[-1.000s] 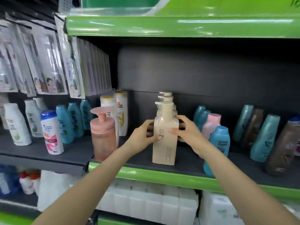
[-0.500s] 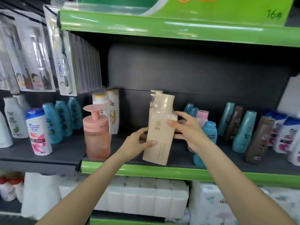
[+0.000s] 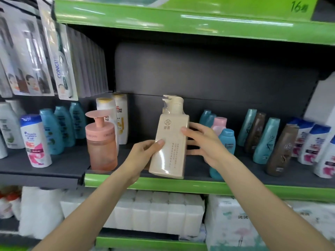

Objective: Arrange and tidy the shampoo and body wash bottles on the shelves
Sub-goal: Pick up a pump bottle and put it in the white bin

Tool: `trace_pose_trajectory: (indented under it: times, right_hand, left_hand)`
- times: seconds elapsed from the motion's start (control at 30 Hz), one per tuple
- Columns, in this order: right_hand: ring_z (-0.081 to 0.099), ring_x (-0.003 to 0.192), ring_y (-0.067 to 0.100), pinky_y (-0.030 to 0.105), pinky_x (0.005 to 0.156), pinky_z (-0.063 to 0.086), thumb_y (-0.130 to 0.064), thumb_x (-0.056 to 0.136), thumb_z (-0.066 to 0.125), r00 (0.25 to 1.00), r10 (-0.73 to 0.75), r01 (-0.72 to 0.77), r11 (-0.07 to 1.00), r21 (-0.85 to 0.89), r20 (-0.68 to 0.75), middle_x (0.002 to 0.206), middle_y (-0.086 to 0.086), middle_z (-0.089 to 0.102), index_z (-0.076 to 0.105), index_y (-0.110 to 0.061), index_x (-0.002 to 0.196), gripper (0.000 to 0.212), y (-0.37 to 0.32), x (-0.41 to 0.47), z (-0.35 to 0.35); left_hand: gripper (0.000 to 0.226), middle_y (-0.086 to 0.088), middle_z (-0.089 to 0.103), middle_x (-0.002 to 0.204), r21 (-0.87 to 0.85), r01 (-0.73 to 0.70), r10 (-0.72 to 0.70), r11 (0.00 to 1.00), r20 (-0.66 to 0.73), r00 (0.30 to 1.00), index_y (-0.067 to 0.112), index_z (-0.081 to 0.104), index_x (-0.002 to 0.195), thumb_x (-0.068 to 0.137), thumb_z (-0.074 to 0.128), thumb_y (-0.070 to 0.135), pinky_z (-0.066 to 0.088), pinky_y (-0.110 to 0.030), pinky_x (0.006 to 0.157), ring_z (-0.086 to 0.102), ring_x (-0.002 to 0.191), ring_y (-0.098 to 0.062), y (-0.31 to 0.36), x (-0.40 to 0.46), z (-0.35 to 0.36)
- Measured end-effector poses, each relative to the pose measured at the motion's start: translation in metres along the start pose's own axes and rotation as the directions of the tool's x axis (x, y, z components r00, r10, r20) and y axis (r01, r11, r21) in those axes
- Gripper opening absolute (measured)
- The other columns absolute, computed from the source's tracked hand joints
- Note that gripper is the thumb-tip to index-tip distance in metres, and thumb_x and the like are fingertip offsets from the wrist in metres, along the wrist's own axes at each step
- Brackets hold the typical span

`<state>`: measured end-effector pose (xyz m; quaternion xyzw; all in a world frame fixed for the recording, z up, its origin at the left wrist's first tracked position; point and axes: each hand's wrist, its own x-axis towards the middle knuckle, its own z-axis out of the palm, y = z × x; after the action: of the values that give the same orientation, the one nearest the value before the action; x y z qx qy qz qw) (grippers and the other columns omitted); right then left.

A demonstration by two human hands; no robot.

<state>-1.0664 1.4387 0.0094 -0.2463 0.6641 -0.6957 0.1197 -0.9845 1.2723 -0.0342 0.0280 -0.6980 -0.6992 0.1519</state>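
A tall cream pump bottle [image 3: 170, 142] in clear wrap is held between both hands at the front of the middle shelf [image 3: 181, 183], tilted slightly with its base near the green edge. My left hand [image 3: 143, 154] grips its lower left side, thumb on the front. My right hand [image 3: 204, 142] grips its right side, thumb across the label. More cream pump tops show just behind it. A pink pump bottle [image 3: 100, 142] stands to the left, and a small blue bottle [image 3: 224, 147] and a pink-capped one [image 3: 219, 124] stand to the right, partly hidden by my right hand.
White gold-capped bottles [image 3: 116, 115] stand behind the pink pump. Teal and white bottles [image 3: 54, 131] fill the left shelf. Teal, brown and white blue-capped bottles [image 3: 282, 142] line the right. Hanging packets [image 3: 54, 57] sit upper left. Tissue packs [image 3: 157, 212] fill the shelf below.
The cream bottle stood upright on the shelf, then was tipped and lifted a little; it now sits less tilted in both hands. The camera has shifted to the right.
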Motion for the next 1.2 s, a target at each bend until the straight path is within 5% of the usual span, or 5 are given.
trace_pose_trajectory:
  times: [0.33, 0.7, 0.8, 1.0, 1.2]
  right_hand:
    - [0.071, 0.081, 0.016, 0.033, 0.059, 0.057, -0.022, 0.090, 0.063, 0.998, -0.032, 0.032, 0.999, 0.013, -0.051, 0.099, 0.004, 0.073, 0.057, -0.014, 0.126, 0.037, 0.003, -0.007, 0.003]
    - [0.067, 0.096, 0.016, 0.036, 0.071, 0.060, -0.022, 0.095, 0.055, 0.988, -0.137, 0.121, 0.974, -0.191, -0.076, 0.104, 0.001, 0.069, 0.057, -0.019, 0.122, 0.027, 0.000, -0.009, 0.010]
    - [0.065, 0.100, 0.017, 0.044, 0.078, 0.058, -0.028, 0.093, 0.056, 0.984, -0.162, 0.125, 0.924, -0.362, -0.075, 0.111, 0.003, 0.065, 0.055, -0.016, 0.123, 0.032, 0.002, -0.010, 0.016]
    - [0.062, 0.102, 0.019, 0.045, 0.075, 0.058, -0.045, 0.083, 0.066, 0.992, -0.058, 0.022, 0.955, -0.296, -0.111, 0.109, -0.001, 0.065, 0.060, -0.027, 0.104, 0.029, 0.001, -0.012, 0.028]
    - [0.064, 0.097, 0.021, 0.047, 0.074, 0.059, -0.039, 0.076, 0.075, 0.984, 0.002, -0.031, 0.986, -0.162, -0.179, 0.099, -0.001, 0.068, 0.060, -0.024, 0.096, 0.029, -0.002, -0.008, 0.026]
  left_hand:
    - [0.031, 0.000, 0.071, 0.106, -0.048, 0.072, -0.063, 0.996, 0.161, 0.985, 0.018, 0.059, 0.116, 0.085, 0.060, 0.023, 0.056, -0.030, 0.071, 0.069, 0.094, -0.016, 0.003, -0.019, -0.008]
    - [0.038, -0.002, 0.070, 0.106, -0.067, -0.053, 0.052, 0.996, -0.020, 0.998, 0.018, 0.057, 0.122, 0.085, 0.064, 0.020, 0.056, -0.026, 0.066, 0.069, 0.094, -0.016, 0.005, -0.024, 0.001]
    - [0.044, -0.002, 0.067, 0.106, 0.064, -0.130, 0.138, 0.989, -0.140, 0.980, 0.018, 0.056, 0.122, 0.081, 0.070, 0.019, 0.057, -0.030, 0.066, 0.069, 0.086, -0.016, 0.005, -0.022, 0.007]
    - [0.062, 0.021, 0.056, 0.100, 0.585, -0.229, 0.401, 0.778, -0.182, 0.898, 0.035, 0.048, 0.127, 0.072, 0.077, 0.035, 0.053, -0.032, 0.073, 0.059, 0.081, -0.006, 0.001, -0.024, 0.015]
    - [0.064, 0.022, 0.060, 0.105, 0.493, -0.255, 0.340, 0.832, -0.088, 0.936, 0.042, 0.047, 0.128, 0.071, 0.076, 0.044, 0.055, -0.026, 0.067, 0.063, 0.085, -0.006, 0.000, -0.024, 0.007]
